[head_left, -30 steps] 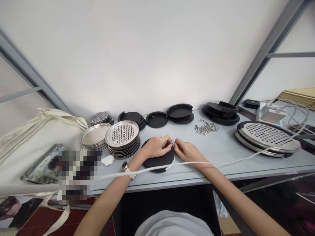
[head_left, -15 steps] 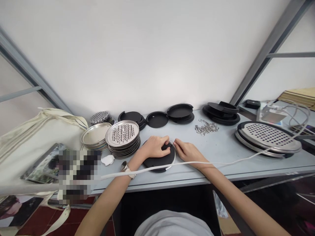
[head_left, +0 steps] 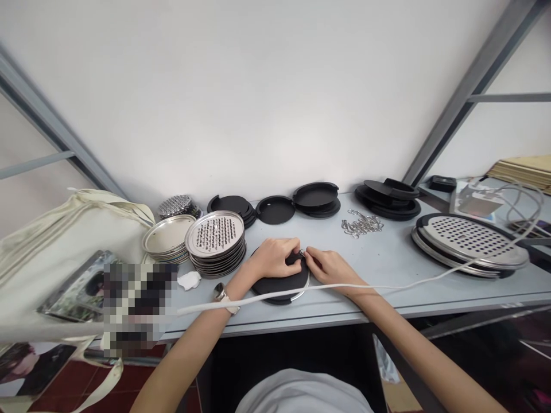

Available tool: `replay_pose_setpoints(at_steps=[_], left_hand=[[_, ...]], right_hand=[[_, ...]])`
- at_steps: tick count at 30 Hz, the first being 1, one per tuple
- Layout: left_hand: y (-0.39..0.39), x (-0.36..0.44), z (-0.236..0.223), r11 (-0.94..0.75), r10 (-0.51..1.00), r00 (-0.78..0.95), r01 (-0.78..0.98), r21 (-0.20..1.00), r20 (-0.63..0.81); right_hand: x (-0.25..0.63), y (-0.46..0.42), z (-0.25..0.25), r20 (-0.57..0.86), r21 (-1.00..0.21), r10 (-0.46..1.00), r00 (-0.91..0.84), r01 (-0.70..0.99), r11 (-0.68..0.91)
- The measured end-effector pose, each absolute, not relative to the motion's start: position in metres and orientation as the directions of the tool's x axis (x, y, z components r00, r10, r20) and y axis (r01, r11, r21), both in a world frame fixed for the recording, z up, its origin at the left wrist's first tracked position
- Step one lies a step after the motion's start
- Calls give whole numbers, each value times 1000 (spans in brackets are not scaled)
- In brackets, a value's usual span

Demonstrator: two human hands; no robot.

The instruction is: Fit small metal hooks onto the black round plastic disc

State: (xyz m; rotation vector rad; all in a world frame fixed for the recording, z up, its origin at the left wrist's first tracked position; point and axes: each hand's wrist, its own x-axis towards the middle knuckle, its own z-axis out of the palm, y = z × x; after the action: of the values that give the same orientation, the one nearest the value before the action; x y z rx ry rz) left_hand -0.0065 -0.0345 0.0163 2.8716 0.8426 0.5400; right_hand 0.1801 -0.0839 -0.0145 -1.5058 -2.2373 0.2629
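In front of me on the grey table lies a black round cover (head_left: 282,287) with a thin silver rim showing at its right edge. My left hand (head_left: 278,259) is closed, fingers curled on the cover's upper part. At the cover's upper right edge, my right hand (head_left: 328,268) is closed in a pinch on a small metal wire piece (head_left: 302,253), mostly hidden by the fingertips. Both hands almost touch. Left of them stands a stack of round metal graters (head_left: 215,234). A loose pile of silver wire hooks (head_left: 361,225) lies beyond my right hand.
Black round covers (head_left: 316,198) line the wall side, with more black parts (head_left: 387,195) to the right. Large perforated metal discs (head_left: 469,235) are stacked at right. Shallow metal discs (head_left: 167,235) stand left. A white cable (head_left: 336,285) crosses before my forearms.
My right hand's fingertips have shifted slightly left, closing in on the small metal wire piece at the cover's edge. My left hand stays on the cover, its fingers slightly shifted.
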Motion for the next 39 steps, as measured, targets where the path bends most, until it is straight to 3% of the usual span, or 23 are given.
replay_pose_setpoints(at_steps=[5,10,39], left_hand=[[-36,-5,20,-903,429,796,375,208,428],[-33,-5,17,-911,400,817,308,274,416],[-34,-4,19,-902,417,833,331,276,364]], right_hand=[[181,-83,-18,226,-364,919,-322,847,387],[182,-83,-17,210,-369,922,-324,847,382],[180,-84,-15,206,-353,921,-331,853,385]])
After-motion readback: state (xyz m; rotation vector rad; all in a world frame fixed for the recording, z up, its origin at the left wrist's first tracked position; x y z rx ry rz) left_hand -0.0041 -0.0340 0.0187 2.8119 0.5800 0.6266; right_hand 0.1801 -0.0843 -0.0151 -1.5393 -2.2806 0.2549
